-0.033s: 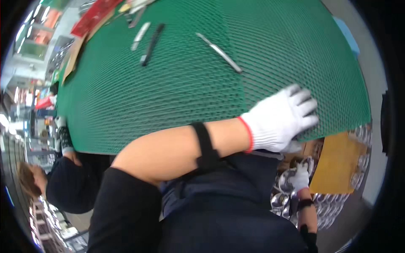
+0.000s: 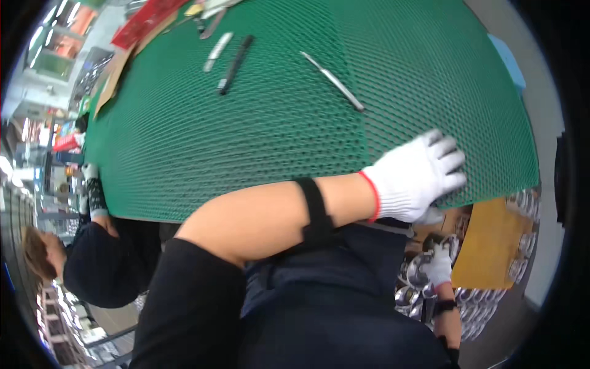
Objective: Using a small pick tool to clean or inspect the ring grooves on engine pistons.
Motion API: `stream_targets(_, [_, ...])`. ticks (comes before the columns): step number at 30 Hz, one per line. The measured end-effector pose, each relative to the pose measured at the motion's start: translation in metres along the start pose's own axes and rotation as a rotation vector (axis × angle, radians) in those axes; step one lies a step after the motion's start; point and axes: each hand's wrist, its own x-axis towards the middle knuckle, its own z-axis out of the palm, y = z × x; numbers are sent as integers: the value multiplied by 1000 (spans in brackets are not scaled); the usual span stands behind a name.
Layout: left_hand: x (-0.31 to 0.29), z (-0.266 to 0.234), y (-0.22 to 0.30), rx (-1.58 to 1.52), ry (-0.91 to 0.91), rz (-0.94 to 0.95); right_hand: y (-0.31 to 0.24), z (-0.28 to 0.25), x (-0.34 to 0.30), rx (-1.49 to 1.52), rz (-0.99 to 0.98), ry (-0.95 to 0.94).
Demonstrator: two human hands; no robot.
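Observation:
A green mesh sheet (image 2: pixel 276 129) covers the table in front of me. My left arm crosses from the lower left to the right. My left hand (image 2: pixel 418 178), in a white glove with a red cuff, lies on the mesh's near right edge, fingers on top and thumb tucked under the edge. A black strap circles that forearm. My right hand (image 2: pixel 439 264), also in a white glove, hangs low at the right, below the table edge, next to shiny metal parts (image 2: pixel 413 294). Whether it holds anything is hidden.
On the far mesh lie a silver knife-like tool (image 2: pixel 218 52), a black pen-shaped tool (image 2: pixel 236 64) and a long silver tool (image 2: pixel 332 80). A red box (image 2: pixel 147 21) and cardboard (image 2: pixel 114 80) sit at the far left. Another person's gloved hand (image 2: pixel 91 175) touches the mesh's left edge. An ochre board (image 2: pixel 491 246) lies at the lower right.

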Motion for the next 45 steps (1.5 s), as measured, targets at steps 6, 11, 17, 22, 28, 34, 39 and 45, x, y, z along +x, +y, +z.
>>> stream_targets(6, [-22, -8, 8, 42, -88, -40, -82, -147, -86, 85, 16, 206])
stream_targets(11, [-77, -121, 20, 89, -168, 3, -163, -251, -165, -112, -147, 511])
stream_targets(17, [-214, -211, -67, 557, -106, -521, -295, -320, -154, -254, -502, 547])
stream_targets(22, [-254, -225, -96, 493, -269, -702, -423, -332, -73, -227, -889, 389])
stream_targets(28, [-261, -259, -149, 663, -199, -887, -511, -320, 39, -258, -1057, 298])
stream_targets(34, [-283, -295, -147, 659, 5, -971, -503, -345, 83, 142, -1277, 492])
stream_targets(39, [-227, -282, -54, 457, 86, -409, -408, -330, 138, -186, -690, 363])
stream_targets(45, [-201, -223, -12, 529, -241, -244, -416, -287, 128, -429, -812, 495])
